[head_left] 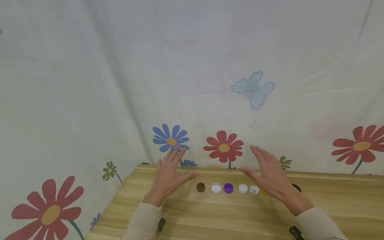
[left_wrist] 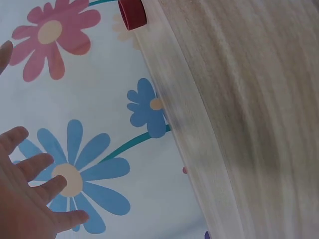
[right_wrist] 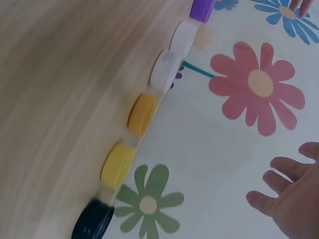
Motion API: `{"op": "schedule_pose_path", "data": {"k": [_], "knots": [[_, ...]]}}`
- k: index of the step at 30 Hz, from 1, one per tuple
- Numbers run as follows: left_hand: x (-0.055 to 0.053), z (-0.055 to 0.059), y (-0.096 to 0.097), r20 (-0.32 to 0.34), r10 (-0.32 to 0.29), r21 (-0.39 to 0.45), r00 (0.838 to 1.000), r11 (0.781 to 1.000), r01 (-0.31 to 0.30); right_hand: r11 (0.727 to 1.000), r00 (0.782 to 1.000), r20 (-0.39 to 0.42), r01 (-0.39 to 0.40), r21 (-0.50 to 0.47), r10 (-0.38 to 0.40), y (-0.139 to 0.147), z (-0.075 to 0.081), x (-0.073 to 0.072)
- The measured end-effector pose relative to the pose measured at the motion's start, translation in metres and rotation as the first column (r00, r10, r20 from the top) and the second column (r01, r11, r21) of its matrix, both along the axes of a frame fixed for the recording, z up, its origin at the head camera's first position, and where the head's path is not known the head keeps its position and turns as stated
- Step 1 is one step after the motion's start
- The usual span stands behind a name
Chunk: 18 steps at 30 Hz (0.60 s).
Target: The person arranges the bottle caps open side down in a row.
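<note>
My left hand (head_left: 168, 176) is raised over the left part of the wooden table, fingers spread and holding nothing. Opposite it, my right hand (head_left: 271, 174) hovers above the right part, also with straight fingers and nothing held. Between and partly behind the hands runs a row of small round cap-like pieces: a brown one (head_left: 200, 187), a white one (head_left: 216, 188), a purple one (head_left: 228, 188) and further whites. Orange (right_wrist: 142, 114), yellow (right_wrist: 117, 166) and black (right_wrist: 93, 220) pieces continue the row in the right wrist view. In the head view my right hand partly hides that end.
The wooden table (head_left: 214, 218) meets a pale cloth backdrop (head_left: 190, 63) printed with flowers and a butterfly. Dark straps (head_left: 297, 233) sit by both wrists. The table's left edge slants toward the front.
</note>
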<state>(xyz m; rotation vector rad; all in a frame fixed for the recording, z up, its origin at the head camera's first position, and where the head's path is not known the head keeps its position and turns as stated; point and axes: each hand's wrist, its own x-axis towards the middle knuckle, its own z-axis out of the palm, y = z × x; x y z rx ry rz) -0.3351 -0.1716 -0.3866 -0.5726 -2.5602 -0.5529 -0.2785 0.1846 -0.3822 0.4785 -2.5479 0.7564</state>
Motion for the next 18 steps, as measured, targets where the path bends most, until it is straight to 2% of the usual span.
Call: {"op": "schedule_pose_path", "data": {"k": [8,18], "knots": [[-0.002,-0.001,-0.003,0.020,-0.066,0.104,0.998,0.993,0.063,0.992,0.997,0.053,-0.057,-0.110,0.063,-0.023,-0.004,-0.008],[-0.003,-0.006,-0.004,0.083,-0.087,0.215,0.993,0.974,0.068,0.965,0.983,0.103,-0.124,-0.232,0.151,-0.050,-0.009,-0.015]]}}
